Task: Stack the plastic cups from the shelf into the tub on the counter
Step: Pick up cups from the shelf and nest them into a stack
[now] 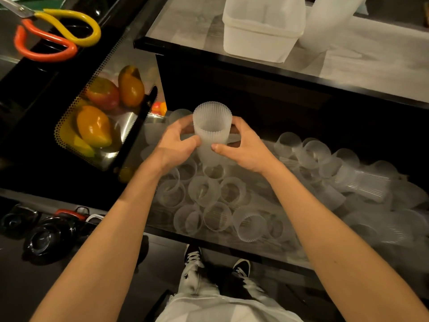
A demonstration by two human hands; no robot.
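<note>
**Nesting cups above the shelf**

The left hand (pixel 177 141) and right hand (pixel 241 147) both grasp a ribbed cup stack (pixel 211 126) over the shelf's loose cups (pixel 204 191). Best keep it upright, squeeze lightly, then carry it to the tub (pixel 262 31) on the surface (pixel 185 26).

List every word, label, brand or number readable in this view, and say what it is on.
None can be read. The stack of cups, the white tub, the scissors and the shoes show no legible print; any marks are too small or blurred.
</note>
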